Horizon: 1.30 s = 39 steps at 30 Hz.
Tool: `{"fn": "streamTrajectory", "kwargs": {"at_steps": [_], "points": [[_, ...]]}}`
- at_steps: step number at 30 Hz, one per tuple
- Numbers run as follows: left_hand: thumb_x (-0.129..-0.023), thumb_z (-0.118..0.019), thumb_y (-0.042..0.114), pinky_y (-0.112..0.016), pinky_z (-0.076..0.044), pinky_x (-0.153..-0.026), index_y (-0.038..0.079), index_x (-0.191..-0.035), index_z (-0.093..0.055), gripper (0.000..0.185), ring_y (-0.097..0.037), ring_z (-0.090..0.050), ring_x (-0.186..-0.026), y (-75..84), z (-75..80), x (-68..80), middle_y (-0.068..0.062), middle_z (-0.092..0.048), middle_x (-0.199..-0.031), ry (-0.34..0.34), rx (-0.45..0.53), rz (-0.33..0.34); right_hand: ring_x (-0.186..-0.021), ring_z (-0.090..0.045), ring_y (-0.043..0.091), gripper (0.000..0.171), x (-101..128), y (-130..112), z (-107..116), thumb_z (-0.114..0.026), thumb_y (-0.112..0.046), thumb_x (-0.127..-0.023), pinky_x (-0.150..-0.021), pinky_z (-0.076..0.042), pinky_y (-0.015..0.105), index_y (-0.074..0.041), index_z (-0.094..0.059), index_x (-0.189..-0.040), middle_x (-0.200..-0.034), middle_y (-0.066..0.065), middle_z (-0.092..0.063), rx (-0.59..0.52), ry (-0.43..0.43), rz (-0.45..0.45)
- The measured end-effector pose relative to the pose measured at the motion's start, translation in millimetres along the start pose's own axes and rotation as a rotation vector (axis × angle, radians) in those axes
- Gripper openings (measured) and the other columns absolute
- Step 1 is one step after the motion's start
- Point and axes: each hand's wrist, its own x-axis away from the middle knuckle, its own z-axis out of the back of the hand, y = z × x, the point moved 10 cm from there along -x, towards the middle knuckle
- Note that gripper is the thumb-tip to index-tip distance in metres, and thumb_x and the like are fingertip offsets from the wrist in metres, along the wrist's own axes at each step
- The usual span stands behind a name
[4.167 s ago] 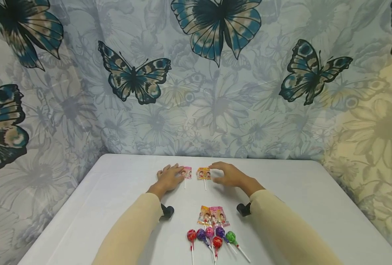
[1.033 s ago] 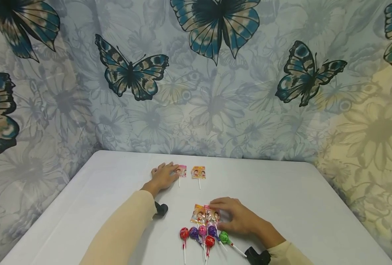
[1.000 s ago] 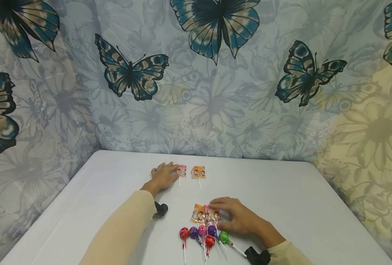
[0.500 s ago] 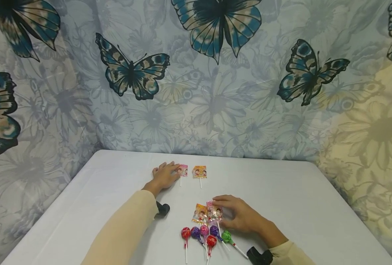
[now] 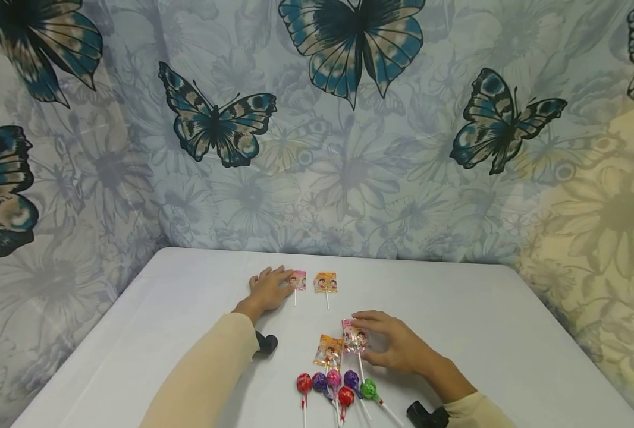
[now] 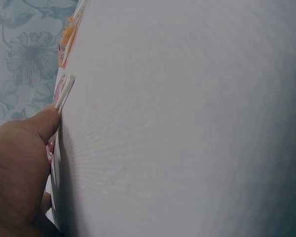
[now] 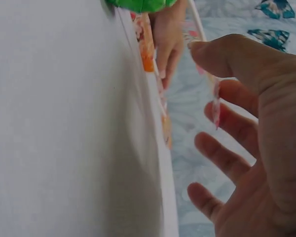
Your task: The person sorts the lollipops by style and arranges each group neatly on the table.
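My left hand lies flat on the white table, its fingertips resting on a pink flat wrapped lollipop. An orange flat lollipop lies just right of it. My right hand pinches a second pink flat lollipop between thumb and fingers, lifted slightly. Another orange flat lollipop lies on the table to its left. In the right wrist view the thumb presses the pink wrapper. In the left wrist view a finger touches a lollipop stick.
Several round lollipops lie in a cluster near the front edge, among them a red one, a purple one and a green one. A butterfly-print curtain hangs behind and beside the table.
My right hand came back from the far row to the near pile, pinched the pink flat lollipop and drew it up and away from the orange one. The left hand stayed put.
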Motion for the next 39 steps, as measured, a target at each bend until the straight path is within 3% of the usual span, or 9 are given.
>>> {"fn": "streamTrajectory", "kwargs": {"at_steps": [12, 39], "points": [[-0.097, -0.055, 0.038, -0.062, -0.010, -0.104, 0.021, -0.142, -0.050, 0.049, -0.038, -0.020, -0.140, 1.6, -1.2, 2.2, -0.008, -0.036, -0.151, -0.007, -0.024, 0.011, -0.124, -0.048, 0.029, 0.057, -8.0, 7.9, 15.4, -0.080, -0.016, -0.078, -0.094, -0.041, 0.054, -0.013, -0.061, -0.131, -0.136, 0.007, -0.053, 0.009, 0.009, -0.046], [-0.096, -0.056, 0.039, -0.062, -0.010, -0.104, 0.020, -0.141, -0.052, 0.049, -0.037, -0.021, -0.139, -1.3, -3.2, 1.2, -0.008, -0.037, -0.151, 0.004, -0.007, 0.006, -0.126, -0.046, 0.034, 0.054, -42.4, 54.1, 47.1, -0.078, -0.013, -0.081, -0.096, -0.039, 0.055, -0.006, -0.060, -0.132, -0.138, 0.011, -0.051, 0.039, 0.010, -0.119]]}}
